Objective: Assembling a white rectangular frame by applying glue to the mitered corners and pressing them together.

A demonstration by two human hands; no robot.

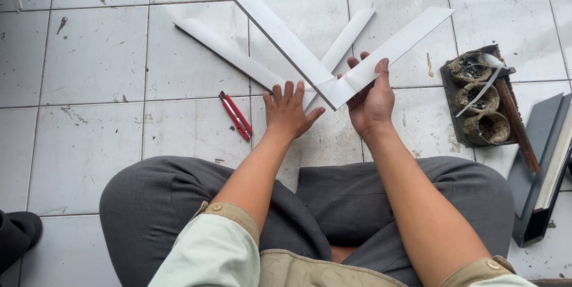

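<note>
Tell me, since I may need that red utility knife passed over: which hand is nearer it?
Left. The left hand lies just right of the red utility knife; the right hand is farther right, gripping the white strip.

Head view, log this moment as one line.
left hand: flat on white strips' corner joint | right hand: gripping short strip | red cutter: on tiled floor

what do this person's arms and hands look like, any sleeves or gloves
Both the left hand and the right hand are bare, with no gloves, rings or watch visible. The forearms are uncovered; pale green sleeves with tan, buttoned cuffs are pushed up near the elbows.
</note>
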